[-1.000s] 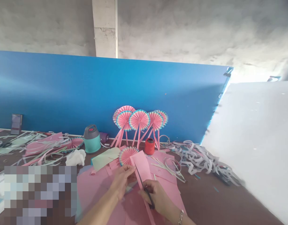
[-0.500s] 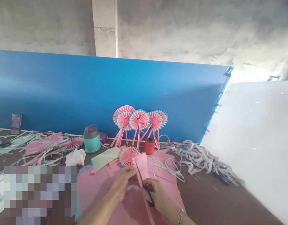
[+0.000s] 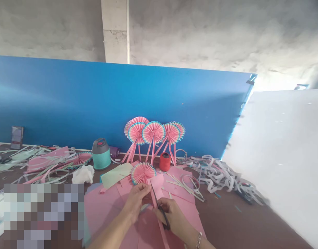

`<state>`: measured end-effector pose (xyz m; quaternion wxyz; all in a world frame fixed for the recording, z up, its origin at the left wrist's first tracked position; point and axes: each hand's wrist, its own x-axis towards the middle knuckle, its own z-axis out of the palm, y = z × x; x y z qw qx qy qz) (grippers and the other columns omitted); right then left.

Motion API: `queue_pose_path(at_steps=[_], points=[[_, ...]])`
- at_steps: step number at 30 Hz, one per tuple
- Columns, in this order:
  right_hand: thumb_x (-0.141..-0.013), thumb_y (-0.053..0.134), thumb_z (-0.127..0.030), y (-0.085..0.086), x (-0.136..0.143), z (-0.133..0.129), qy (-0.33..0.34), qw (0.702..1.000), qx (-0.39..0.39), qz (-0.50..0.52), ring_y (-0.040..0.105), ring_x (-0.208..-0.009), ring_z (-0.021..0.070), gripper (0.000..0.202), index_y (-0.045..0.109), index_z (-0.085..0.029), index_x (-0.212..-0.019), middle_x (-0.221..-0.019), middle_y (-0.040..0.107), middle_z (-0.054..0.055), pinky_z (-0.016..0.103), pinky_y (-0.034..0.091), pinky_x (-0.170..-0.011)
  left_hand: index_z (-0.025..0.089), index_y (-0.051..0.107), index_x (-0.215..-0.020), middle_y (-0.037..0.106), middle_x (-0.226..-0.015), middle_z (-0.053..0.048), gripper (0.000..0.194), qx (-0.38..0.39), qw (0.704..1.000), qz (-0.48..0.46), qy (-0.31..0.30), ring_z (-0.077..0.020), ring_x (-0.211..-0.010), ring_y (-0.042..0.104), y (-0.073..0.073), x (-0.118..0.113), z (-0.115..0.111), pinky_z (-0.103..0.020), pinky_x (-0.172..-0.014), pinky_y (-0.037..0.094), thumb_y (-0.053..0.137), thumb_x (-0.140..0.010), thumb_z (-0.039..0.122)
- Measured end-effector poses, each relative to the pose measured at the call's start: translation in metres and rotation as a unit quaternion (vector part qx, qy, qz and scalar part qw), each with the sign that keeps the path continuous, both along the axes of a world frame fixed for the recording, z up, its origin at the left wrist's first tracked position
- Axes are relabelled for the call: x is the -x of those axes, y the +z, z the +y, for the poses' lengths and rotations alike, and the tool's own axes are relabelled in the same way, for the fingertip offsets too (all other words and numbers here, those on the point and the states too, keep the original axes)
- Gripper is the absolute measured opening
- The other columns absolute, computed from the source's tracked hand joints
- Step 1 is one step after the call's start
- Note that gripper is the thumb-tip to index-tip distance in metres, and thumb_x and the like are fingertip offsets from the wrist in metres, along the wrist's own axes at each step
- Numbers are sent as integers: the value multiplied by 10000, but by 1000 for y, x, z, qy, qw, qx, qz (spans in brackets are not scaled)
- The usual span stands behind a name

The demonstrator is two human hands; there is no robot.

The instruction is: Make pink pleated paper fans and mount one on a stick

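My left hand pinches the left edge of a pink paper sheet held up over the table. My right hand grips black scissors, whose blades point up into the sheet and split it lengthwise. A narrow cut strip of pink paper hangs down between my hands. Just beyond the sheet lies a pink pleated paper fan with a blue rim. More pink sheets cover the table under my hands.
Several finished paper fans on pink sticks lean against the blue board. A red thread spool, a teal flask, crumpled white paper and piles of paper strips lie around. A white board stands at right.
The scissors have worked further up the pink sheet, so less of it stands above the blades. Both hands stay in nearly the same place.
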<state>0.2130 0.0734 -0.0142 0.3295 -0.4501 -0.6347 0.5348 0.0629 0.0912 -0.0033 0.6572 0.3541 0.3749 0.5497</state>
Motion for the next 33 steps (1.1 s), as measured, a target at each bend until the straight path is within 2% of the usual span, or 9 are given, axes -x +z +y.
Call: queue_pose_path(at_steps=[9,13,18,21,23,25,28,30,33], points=[[-676,676,-462,-1,0,1,-6,1000,-11,-5,252,-440,63,350,475,-183,-608,-471,335,-76,212,175,-409,162,556,-636,634,-572,-7,380,4,1000,10,-9,-130,-508,591,-4,0,0,-244,-529,452,783,-617,465],[-660,674,-491,1,0,2,-12,1000,10,6,251,-429,65,369,464,-192,-620,-465,327,-83,213,186,-402,159,558,-626,631,-550,-8,385,7,1000,17,-21,-123,-488,575,-5,-1,-1,-240,-517,444,790,-603,465],[-634,685,-523,5,-2,4,-17,1000,-5,-19,242,-456,64,419,440,-189,-576,-465,304,-83,217,176,-420,153,569,-606,630,-540,-13,392,17,999,19,-22,-127,-493,580,-4,-2,-2,-241,-521,449,808,-567,461],[-621,678,-531,5,-4,7,-21,999,24,-14,296,-441,71,396,492,-181,-620,-459,343,-81,213,235,-420,147,577,-608,643,-559,-25,382,20,1000,20,-10,-129,-514,592,-3,1,0,-236,-532,450,804,-571,452],[-639,657,-499,5,-8,9,-22,998,57,-21,365,-420,87,352,530,-179,-711,-457,406,-76,216,299,-419,149,579,-617,650,-575,-24,359,21,1000,7,21,-129,-534,599,-2,4,2,-231,-544,455,797,-583,432],[-674,625,-406,7,-13,10,-33,995,68,-71,415,-404,102,265,532,-185,-786,-458,461,-69,215,325,-414,152,587,-636,648,-584,-10,331,24,997,-20,70,-123,-540,596,0,9,5,-228,-548,464,802,-572,396],[-668,578,-204,15,-25,10,-42,976,21,-212,479,-432,110,177,552,-194,-843,-509,550,-49,202,303,-423,158,595,-657,636,-584,17,313,26,990,-55,128,-110,-528,583,2,15,8,-220,-533,472,810,-535,351],[-635,562,-126,22,-34,10,-33,951,-24,-307,541,-507,130,215,593,-192,-837,-579,613,-15,212,294,-453,163,589,-654,630,-581,26,307,30,988,-61,141,-103,-521,578,2,19,10,-209,-509,466,807,-531,341],[-633,566,-117,29,-49,13,-36,903,-110,-413,597,-658,178,213,637,-183,-823,-703,669,44,239,290,-526,157,589,-659,632,-585,17,313,34,987,-63,147,-100,-518,578,0,21,12,-196,-479,454,807,-537,346]])
